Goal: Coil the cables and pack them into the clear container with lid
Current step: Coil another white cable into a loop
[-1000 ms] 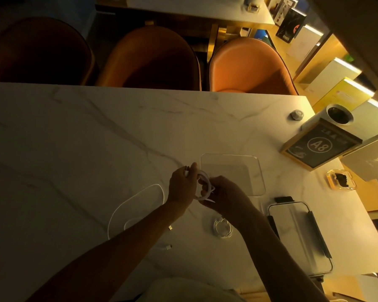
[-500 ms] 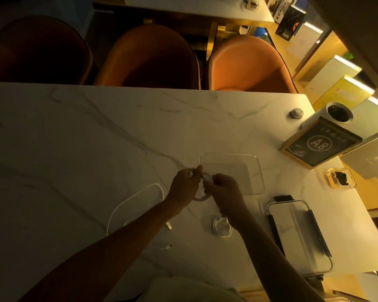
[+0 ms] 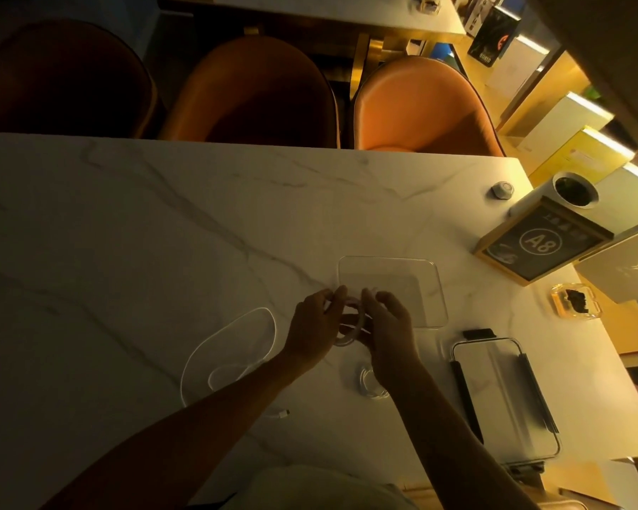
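Note:
Both hands hold a small coil of white cable point(image 3: 350, 325) just above the marble table point(image 3: 163, 233). My left hand point(image 3: 315, 325) grips its left side, and my right hand point(image 3: 387, 325) holds the right side with curled fingers. Just beyond the hands sits the clear container point(image 3: 426, 277), open. Its lid point(image 3: 501, 392), with dark clips, lies to the right. A second small coil point(image 3: 371, 382) rests on the table under my right wrist. A long loose white cable point(image 3: 229, 347) loops on the left, its plug point(image 3: 282, 414) near my left forearm.
A framed sign marked A8 point(image 3: 542, 244), a white cylinder point(image 3: 568, 193), a small glass dish point(image 3: 575, 301) and a small knob point(image 3: 502, 189) stand along the table's right side. Orange chairs point(image 3: 420, 108) line the far edge. Boxes fill shelves at right.
My hands have shifted the coil a little, with my right hand's fingers moving round its right side. The other cables, the container and the lid stayed put.

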